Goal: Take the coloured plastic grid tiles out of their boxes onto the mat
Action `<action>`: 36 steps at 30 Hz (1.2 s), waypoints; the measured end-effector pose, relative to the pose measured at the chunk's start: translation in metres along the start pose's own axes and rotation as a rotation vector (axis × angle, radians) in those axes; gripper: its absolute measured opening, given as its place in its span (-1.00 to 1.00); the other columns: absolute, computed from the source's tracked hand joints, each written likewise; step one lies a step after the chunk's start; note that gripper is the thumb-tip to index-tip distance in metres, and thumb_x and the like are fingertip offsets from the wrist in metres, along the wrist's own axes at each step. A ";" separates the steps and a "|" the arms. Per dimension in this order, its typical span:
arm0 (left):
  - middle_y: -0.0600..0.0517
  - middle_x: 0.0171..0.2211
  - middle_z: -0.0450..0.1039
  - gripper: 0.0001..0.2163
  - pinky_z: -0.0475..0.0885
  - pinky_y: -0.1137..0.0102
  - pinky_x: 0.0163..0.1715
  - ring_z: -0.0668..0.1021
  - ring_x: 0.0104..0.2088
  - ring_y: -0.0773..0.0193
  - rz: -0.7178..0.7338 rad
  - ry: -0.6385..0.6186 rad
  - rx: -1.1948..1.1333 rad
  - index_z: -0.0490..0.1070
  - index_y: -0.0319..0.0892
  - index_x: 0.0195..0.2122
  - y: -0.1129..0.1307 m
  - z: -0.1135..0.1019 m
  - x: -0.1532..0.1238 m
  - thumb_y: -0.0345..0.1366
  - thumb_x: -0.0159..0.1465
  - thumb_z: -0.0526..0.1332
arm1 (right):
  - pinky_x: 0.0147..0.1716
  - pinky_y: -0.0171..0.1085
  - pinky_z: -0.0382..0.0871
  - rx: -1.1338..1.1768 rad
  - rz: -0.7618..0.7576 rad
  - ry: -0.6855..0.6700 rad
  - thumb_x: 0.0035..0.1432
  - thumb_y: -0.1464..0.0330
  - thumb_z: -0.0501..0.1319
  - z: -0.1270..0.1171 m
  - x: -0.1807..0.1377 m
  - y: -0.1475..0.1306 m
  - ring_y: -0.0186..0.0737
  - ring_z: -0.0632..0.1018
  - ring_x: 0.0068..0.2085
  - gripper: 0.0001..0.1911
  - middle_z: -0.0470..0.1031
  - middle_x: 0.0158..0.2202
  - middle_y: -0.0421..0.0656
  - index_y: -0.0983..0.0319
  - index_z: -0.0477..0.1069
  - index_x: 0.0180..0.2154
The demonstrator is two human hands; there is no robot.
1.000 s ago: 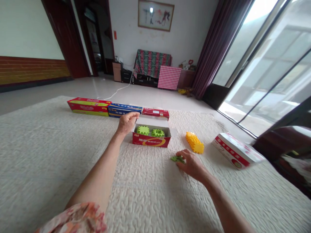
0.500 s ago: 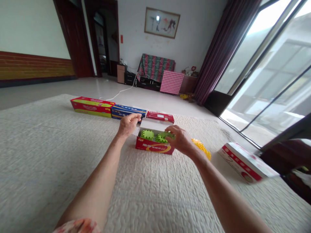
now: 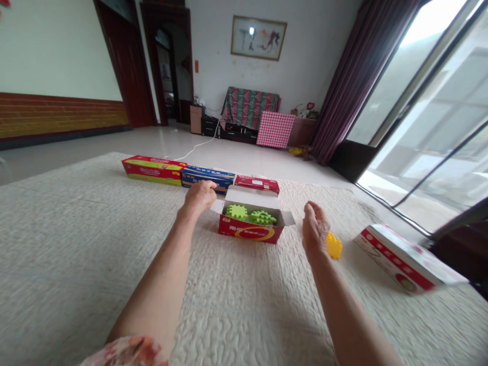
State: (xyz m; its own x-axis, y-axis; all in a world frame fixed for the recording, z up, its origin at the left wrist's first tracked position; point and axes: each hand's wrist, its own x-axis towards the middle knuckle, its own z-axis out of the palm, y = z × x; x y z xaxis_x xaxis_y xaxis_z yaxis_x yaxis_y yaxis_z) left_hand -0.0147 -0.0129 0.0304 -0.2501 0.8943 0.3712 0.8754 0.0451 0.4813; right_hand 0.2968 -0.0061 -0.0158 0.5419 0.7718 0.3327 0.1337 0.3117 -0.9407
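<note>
1. While the left hand [image 3: 199, 197] is curling its grip round the left end of the open red box [image 3: 251, 233], that box is sitting near the far edge of the quilted cover [image 3: 76, 244], holding two green pieces [image 3: 237, 211].
2. The right hand [image 3: 315, 230] is hovering empty, fingers apart, just beside the yellow pieces [image 3: 334, 246].
3. A red-and-white box [image 3: 407, 259] is lying towards the right edge.
4. Uneven pressing on the soft cover is probably risking a tipped box and spilled green pieces.

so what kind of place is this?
Most likely a home living room: a framed picture on the far wall, long curtains beside sliding glass doors, and a quilted mat where the left hand holds an open red box.
</note>
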 end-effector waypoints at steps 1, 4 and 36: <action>-0.14 -0.06 0.56 -0.63 0.36 0.29 0.04 0.54 0.02 0.03 -0.009 -0.029 0.025 0.56 -0.21 -0.07 0.002 -0.003 0.003 -0.46 0.14 0.08 | -0.24 -0.16 0.38 0.156 0.147 0.021 0.01 0.16 0.19 0.001 0.002 0.005 -0.14 0.51 -0.15 -0.72 0.51 -0.19 -0.15 0.14 0.43 -0.25; -0.13 -0.16 0.60 -0.66 0.38 0.34 -0.05 0.55 -0.03 0.06 -0.049 -0.137 0.083 0.59 -0.16 -0.15 0.008 -0.006 0.014 -0.43 0.11 0.12 | -0.31 -0.25 0.39 0.539 0.431 -0.021 -0.03 0.20 0.18 0.002 0.006 0.020 -0.26 0.54 -0.24 -0.81 0.53 -0.28 -0.23 0.14 0.40 -0.34; -0.18 0.04 0.46 -0.30 0.45 0.43 -0.27 0.56 -0.14 0.14 0.008 -0.279 -0.375 0.32 -0.26 0.19 0.007 0.024 0.005 -0.43 -0.07 0.27 | -0.01 -0.04 0.37 0.229 0.145 -0.513 -0.13 0.25 0.35 0.018 -0.018 0.024 -0.08 0.51 -0.06 -0.57 0.54 -0.14 -0.10 0.17 0.45 -0.14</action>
State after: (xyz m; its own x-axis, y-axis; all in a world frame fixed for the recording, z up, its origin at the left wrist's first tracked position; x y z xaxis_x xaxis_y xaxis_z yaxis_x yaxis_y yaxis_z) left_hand -0.0001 0.0023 0.0163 -0.0783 0.9818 0.1729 0.6539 -0.0804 0.7523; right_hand 0.2751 -0.0027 -0.0431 0.0623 0.9678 0.2441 -0.1259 0.2502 -0.9600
